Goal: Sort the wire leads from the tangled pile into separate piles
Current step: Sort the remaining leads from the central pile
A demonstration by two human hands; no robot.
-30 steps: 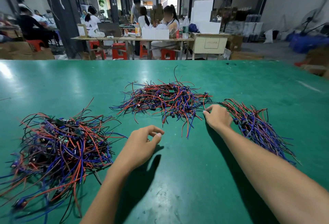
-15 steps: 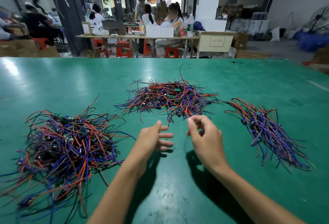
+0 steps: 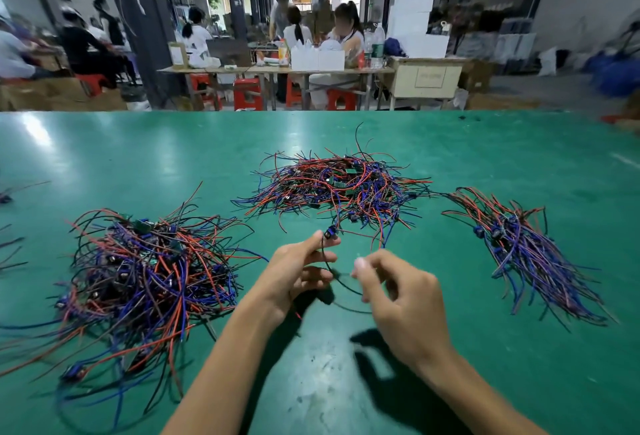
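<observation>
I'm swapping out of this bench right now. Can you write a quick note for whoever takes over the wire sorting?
Left hand: pinches one wire lead at its connector end, above the green table.
Right hand: fingers curled at the same lead's black wire; blurred, so the grip is unclear.
Piles: middle tangle at the centre back, large pile on the left, combed bundle on the right.
Done: one lead pulled free of the tangle.
Left: lay it on its pile, then work through the middle tangle.

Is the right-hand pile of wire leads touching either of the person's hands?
No: the right-hand pile lies apart on the green table, while both hands work one wire lead nearer the middle.
</observation>
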